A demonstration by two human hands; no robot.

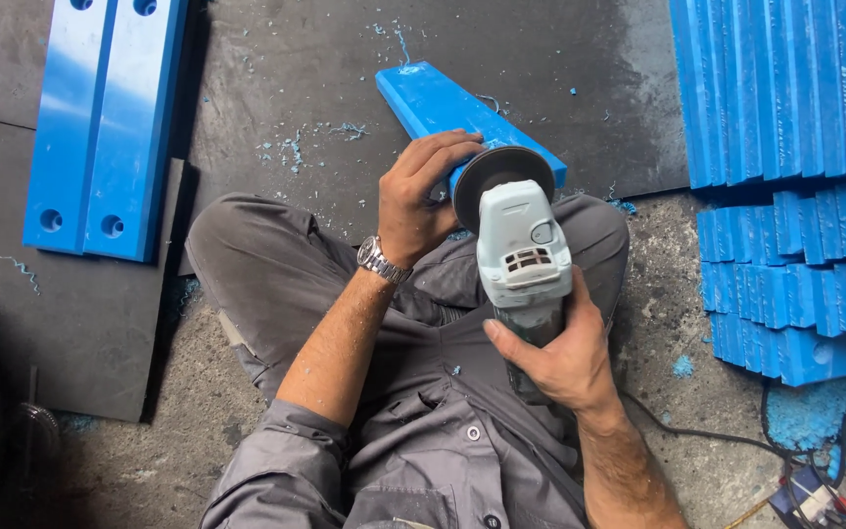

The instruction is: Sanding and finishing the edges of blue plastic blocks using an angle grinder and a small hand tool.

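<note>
- Far out past the left hand's fingers, on the dark mat (pixel 345 59), lie two long blue slabs (pixel 100 127) side by side, each with round holes near its ends.
- Between those slabs and the fingers, pale blue shavings (pixel 296 147) are scattered over the mat.
- Left hand (pixel 418 201), a metal watch (pixel 381 260) on its wrist, curls its fingers (pixel 443 157) over the near end of a blue plastic bar (pixel 443 103), gripping it; the bar runs away from the fingertips, up and to the left, resting across the person's lap.
- Just beside those fingers, on their right, sits the dark disc (pixel 496 176) of an angle grinder (pixel 521 245), touching the bar's near end.
- Right hand (pixel 555 358) wraps the grinder's body from below, thumb on the left of the handle, fingers closed round it.
- Well to the right of both hands stands a stack of blue blocks (pixel 795 176), with loose cables (pixel 805 470) on the concrete floor (pixel 678 313) below it.
</note>
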